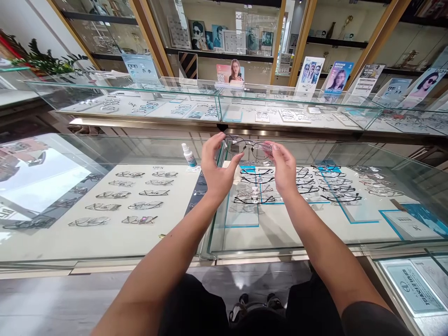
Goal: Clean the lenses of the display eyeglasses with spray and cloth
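A pair of thin dark-rimmed eyeglasses [249,143] is held up in the air above the glass display case, lenses side by side. My left hand [220,168] grips the left side of the frame, its thumb stretched out below the left lens. At the other end, my right hand [284,167] pinches the frame near the right lens. Several rows of eyeglasses [257,179] lie inside the case beneath my hands. A small white spray bottle [189,155] stands on the counter, left of my left hand.
The glass case [280,247] runs across in front of me, its edge near my legs. More eyeglasses [142,205] fill the left section. Behind stands a second glass counter [168,122] bearing display cards [310,75]. A leafy plant [45,60] is at far left.
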`<state>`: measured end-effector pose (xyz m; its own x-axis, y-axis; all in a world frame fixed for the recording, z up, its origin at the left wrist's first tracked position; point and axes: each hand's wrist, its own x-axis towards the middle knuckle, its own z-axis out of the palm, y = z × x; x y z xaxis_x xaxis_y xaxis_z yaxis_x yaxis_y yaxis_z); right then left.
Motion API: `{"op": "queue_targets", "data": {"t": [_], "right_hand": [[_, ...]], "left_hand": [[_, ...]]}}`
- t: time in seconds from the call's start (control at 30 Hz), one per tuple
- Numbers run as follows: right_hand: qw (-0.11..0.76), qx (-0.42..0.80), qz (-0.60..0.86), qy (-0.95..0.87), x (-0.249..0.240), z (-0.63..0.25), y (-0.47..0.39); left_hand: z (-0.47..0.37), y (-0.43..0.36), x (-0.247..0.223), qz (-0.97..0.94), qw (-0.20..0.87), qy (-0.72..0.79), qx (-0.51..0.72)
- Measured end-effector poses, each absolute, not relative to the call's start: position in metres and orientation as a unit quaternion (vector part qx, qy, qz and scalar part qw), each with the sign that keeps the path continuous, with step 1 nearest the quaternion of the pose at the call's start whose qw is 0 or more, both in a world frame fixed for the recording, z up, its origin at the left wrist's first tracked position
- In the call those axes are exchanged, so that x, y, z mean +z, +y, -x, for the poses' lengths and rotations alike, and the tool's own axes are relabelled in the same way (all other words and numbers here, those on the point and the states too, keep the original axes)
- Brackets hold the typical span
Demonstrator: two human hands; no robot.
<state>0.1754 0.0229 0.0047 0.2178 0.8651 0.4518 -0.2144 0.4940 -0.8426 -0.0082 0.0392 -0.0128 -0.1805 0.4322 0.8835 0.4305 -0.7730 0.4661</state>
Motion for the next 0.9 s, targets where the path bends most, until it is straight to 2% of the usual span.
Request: {"op": "queue_targets", "data": {"t": [0.2,0.5,0.9], "right_hand": [[0.700,0.397,0.326,-0.496,0.0029,-0.1769,0.0247],[0.649,0.352,0.364,-0.567,-0.0024,-0.1792,0.0307],[0.657,0.402,0.348,-0.534,-0.0007,-0.1782,0.0295]], "left_hand": [[0.0099,0.0411,-0.0139,-0.638,0.035,0.347,0.686],[0.0126,0.0442,-0.0154,-0.636,0.070,0.376,0.671],[0.0150,0.0475,-0.0140,-0.641,0.117,0.360,0.668]]}}
